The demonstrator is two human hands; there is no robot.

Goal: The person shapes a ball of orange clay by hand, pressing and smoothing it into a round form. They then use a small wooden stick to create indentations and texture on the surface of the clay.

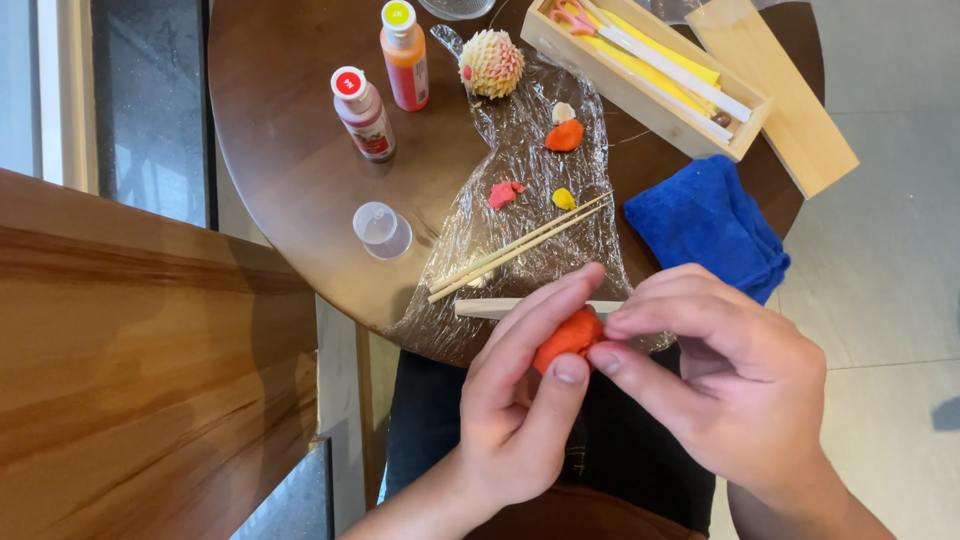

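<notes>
I look down at my own two bare hands over the near edge of a round dark wooden table (290,150). My left hand (520,400) cups a lump of orange clay (568,338), with its fingers curled over the top and the thumb pressed up against the underside. My right hand (730,370) meets it from the other side, forefinger and thumb pinching the right end of the clay. Both hands are closed on the lump, which sits above my lap, just off the table's rim.

A sheet of clear plastic wrap (530,160) lies on the table in front of my hands. On it are small bits of clay: an orange piece (565,136), a pale piece (563,112) just above it, a red piece (503,193) and a yellow piece (564,199). Two thin wooden sticks (515,250) lie slantwise across the wrap, and a flat wooden tool (500,308) lies near my left fingertips.

Further off stand a red-capped bottle (364,113) and an orange bottle with a yellow cap (404,55), with a small clear cup (381,230) on its side nearby. A spiky cream-coloured clay ball (491,63) rests at the top of the wrap. To the right are an open wooden box (640,95) of tools, its lid (780,95) beside it, and a folded blue cloth (705,225).
</notes>
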